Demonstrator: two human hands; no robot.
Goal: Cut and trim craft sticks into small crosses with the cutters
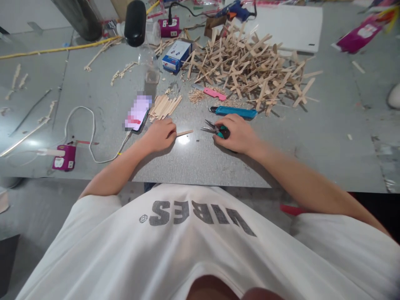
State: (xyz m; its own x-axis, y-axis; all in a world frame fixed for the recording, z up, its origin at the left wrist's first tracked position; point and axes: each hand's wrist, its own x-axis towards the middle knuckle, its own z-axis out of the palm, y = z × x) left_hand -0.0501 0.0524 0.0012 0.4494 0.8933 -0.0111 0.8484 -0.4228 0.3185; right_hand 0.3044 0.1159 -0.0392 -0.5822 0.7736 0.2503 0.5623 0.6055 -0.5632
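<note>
My left hand [162,134] is closed on a thin wooden stick [185,133], whose end points right, low over the grey table. Pliers [210,126] with teal and black handles are in my right hand [234,134], their jaws parted and pointing left towards the stick. Stick and jaws are apart. Just beyond my left hand lies a small stack of flat wooden sticks [165,106]. A blue cutter [234,112] rests beyond my right hand. Behind it are a pink-handled blade [214,93] and wood shavings [196,96].
A large heap of crossed sticks [250,66] fills the back middle, beside a blue box [177,56]. Left of my hands are a phone [138,111] on a white cable [93,133] and a purple power block [64,157]. A glue gun [239,10] lies at the back.
</note>
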